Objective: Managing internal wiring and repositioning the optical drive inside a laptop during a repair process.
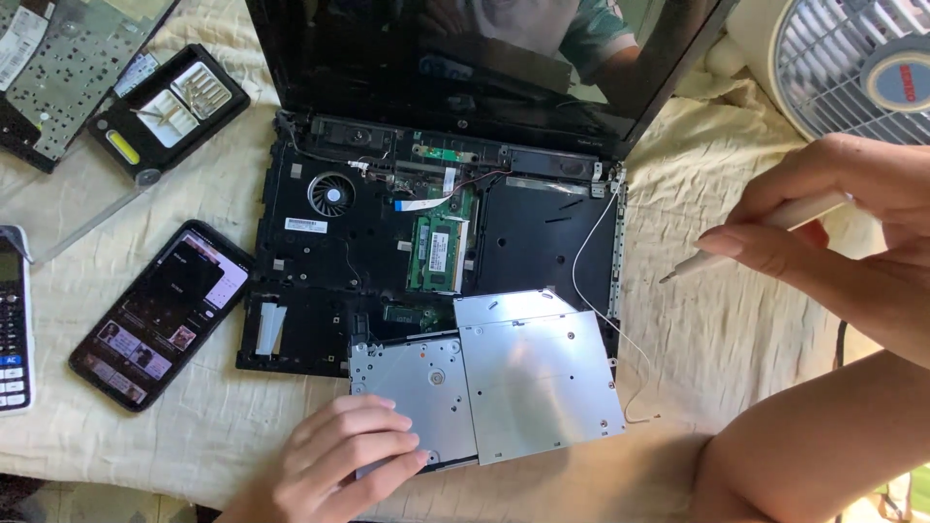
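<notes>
A black laptop lies open on a cream cloth with its keyboard cover off, so the fan, green memory board and cables show. A silver optical drive rests on the laptop's near right corner and sticks out over the cloth. My left hand lies on the drive's near left corner, fingers curled against its edge. My right hand hovers at the right, apart from the laptop, and pinches a slim white screwdriver whose tip points left and down.
A phone with a lit screen lies left of the laptop. A black screwdriver bit case stands open at the upper left, beside the removed keyboard. A calculator touches the left edge. A white fan stands at the upper right.
</notes>
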